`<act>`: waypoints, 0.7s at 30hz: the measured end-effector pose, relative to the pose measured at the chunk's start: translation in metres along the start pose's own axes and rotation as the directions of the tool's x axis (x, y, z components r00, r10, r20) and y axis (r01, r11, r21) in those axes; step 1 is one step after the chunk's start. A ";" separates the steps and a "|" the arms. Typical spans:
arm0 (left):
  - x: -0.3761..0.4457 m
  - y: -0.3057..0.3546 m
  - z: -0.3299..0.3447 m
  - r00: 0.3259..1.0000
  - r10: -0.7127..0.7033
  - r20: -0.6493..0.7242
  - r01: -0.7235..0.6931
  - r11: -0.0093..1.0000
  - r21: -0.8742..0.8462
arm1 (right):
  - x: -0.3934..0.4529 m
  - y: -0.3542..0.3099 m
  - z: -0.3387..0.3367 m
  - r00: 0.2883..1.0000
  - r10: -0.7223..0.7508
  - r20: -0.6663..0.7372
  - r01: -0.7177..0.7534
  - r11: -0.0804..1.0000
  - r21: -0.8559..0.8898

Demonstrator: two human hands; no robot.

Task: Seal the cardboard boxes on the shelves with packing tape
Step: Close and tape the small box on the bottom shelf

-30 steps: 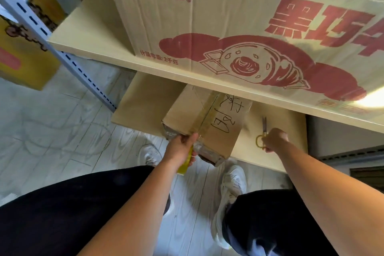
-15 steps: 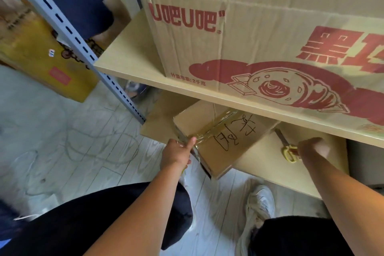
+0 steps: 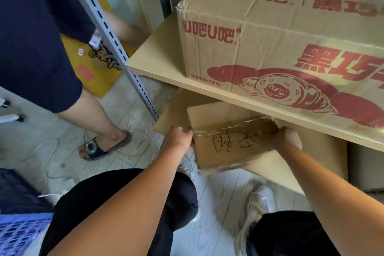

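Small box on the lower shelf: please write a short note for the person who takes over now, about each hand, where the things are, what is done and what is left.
Left hand: grips the left end of the small box, at the tape.
Right hand: holds the right end of the same box.
Small box: on the lower shelf, its near corner over the shelf edge. A strip of clear tape runs across its top seam.
Large printed box: on the upper shelf.
Done: the top seam of the small box looks taped.
Left: check the box ends; check the large box. Tape roll and scissors are not in view.
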State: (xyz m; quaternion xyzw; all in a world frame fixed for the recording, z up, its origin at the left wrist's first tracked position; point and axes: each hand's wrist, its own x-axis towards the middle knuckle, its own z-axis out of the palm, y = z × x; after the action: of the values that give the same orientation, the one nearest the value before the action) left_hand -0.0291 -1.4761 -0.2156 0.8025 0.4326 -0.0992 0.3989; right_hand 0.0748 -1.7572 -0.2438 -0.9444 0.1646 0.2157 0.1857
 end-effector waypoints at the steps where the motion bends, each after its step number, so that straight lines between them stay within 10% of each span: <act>1: -0.004 0.004 -0.006 0.998 0.046 -0.037 -0.045 0.998 0.035 | -0.007 0.000 0.005 1.000 0.010 0.002 -0.010 1.000 -0.017; 6: -0.038 0.023 -0.025 0.983 0.179 0.043 -0.173 0.978 -0.116 | -0.048 -0.018 0.034 0.998 0.046 -0.052 -0.044 0.999 0.027; 13: -0.089 0.033 -0.016 0.904 0.155 0.398 0.112 0.813 -0.571 | -0.061 -0.045 0.043 0.994 0.044 0.101 -0.064 0.978 0.201; 16: -0.095 0.029 -0.009 0.877 0.187 0.442 0.132 0.791 -0.597 | -0.092 -0.045 0.007 0.975 -0.215 -0.052 0.221 0.942 0.253; 21: -0.113 0.020 0.011 0.831 0.201 0.519 0.108 0.856 -0.505 | -0.154 -0.027 -0.017 0.808 -0.579 0.112 0.478 0.755 0.449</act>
State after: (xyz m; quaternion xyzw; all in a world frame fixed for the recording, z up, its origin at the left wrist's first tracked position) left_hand -0.0803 -1.5597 -0.1545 0.6130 0.2881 -0.1982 0.7084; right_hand -0.0404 -1.7056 -0.1497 -0.8593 -0.0946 0.2301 0.4469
